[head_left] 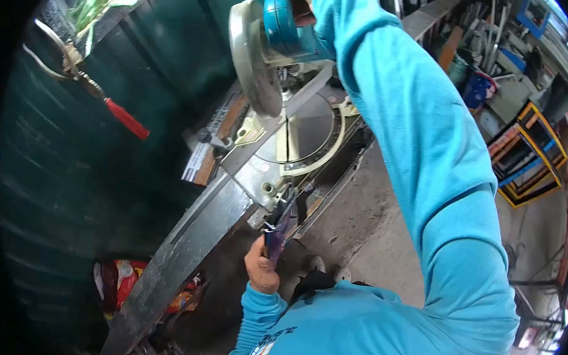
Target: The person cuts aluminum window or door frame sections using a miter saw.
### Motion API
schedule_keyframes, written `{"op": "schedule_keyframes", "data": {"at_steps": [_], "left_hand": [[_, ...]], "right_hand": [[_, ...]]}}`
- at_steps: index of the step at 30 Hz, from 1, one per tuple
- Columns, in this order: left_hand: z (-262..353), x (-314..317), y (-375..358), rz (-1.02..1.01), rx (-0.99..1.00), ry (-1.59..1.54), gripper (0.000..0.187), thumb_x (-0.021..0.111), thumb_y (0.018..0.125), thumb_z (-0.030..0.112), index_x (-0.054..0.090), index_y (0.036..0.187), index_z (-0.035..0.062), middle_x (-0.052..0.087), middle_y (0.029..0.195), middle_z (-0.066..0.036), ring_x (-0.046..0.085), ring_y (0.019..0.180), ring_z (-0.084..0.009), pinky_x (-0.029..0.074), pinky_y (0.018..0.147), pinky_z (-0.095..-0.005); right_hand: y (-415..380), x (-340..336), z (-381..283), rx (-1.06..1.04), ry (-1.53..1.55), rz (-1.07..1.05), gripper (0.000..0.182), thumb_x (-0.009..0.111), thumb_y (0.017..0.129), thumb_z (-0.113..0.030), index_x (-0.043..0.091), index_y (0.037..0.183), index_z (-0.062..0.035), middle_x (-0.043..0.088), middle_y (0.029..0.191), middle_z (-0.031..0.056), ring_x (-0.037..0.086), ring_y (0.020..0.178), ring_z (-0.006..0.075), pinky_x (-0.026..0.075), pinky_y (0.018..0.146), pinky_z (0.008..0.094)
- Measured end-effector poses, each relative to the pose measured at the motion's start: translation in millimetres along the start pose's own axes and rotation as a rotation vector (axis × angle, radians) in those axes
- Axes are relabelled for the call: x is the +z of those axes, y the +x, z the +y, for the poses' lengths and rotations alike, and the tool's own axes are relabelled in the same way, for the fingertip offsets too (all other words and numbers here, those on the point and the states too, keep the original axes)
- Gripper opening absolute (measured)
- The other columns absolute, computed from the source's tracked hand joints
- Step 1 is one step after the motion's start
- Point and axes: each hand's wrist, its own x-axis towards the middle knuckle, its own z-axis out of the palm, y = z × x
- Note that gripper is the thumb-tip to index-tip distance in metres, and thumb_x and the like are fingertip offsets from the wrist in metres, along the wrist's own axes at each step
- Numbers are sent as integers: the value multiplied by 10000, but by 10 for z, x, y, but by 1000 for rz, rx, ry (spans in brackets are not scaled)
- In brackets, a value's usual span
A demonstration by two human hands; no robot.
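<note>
A miter saw with a teal motor housing (281,18) and a pale blade guard (249,58) stands raised over its round turntable (313,130). At the top edge of the view, my right hand (302,0) is closed around the saw's handle; part of the hand is cut off. Lower down, my left hand (262,267) grips a dark strip with a purplish sheen (279,232). The strip's upper end reaches the near corner of the saw base (267,189). Its exact kind is hard to make out.
A long metal beam (189,237) runs down-left from the saw. A red-handled tool (126,119) hangs by the dark green wall (56,183). Yellow-and-black frames (529,157) lean at right. Beneath the beam lies a red bag (125,278). My shoes (318,264) stand on the concrete floor.
</note>
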Motion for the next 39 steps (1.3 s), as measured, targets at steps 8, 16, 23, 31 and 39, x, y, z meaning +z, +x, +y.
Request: {"op": "schedule_keyframes", "data": {"at_steps": [8, 16, 23, 31, 39], "left_hand": [[-299, 744, 226, -315, -107, -332, 904, 293, 901, 766, 604, 1126, -53, 627, 933, -105, 590, 850, -196, 470, 767, -340], [-281, 2695, 552, -554, -584, -1058, 862, 457, 841, 752, 451, 1302, 24, 556, 1126, -84, 560, 1025, -227, 460, 935, -399], [-274, 4247, 564, -100, -699, -1132, 703, 392, 942, 657, 504, 1230, 27, 596, 953, -84, 598, 867, -236, 510, 813, -382], [-903, 3765, 734, 309, -774, -371, 802, 282, 947, 712, 542, 1306, 45, 609, 1141, -93, 586, 967, -202, 477, 841, -352], [-1908, 4073, 593, 341, -871, -299, 637, 380, 968, 636, 622, 1139, 72, 636, 884, -35, 594, 752, -142, 444, 632, -263]], "right_hand": [[-2030, -535, 1303, -407, -115, 430, 460, 659, 912, -313, 577, 1227, 12, 653, 938, 79, 611, 832, 126, 500, 735, 275], [-3808, -416, 3535, 1, -366, 243, 849, 833, 701, -251, 409, 1404, -35, 575, 1265, 239, 572, 1178, 372, 476, 965, 439], [-4004, -1694, 3654, 34, -509, 497, 668, 751, 738, -193, 473, 1338, -91, 611, 1126, 215, 617, 988, 439, 524, 802, 480], [-2116, -2304, 3614, -208, -763, -12, 542, 682, 810, -275, 537, 1321, -167, 649, 1045, 165, 631, 945, 412, 523, 781, 511], [-1306, -3532, 3624, -2, -347, 340, 518, 703, 848, -303, 587, 1267, -22, 663, 1123, 233, 651, 1061, 354, 507, 907, 388]]}}
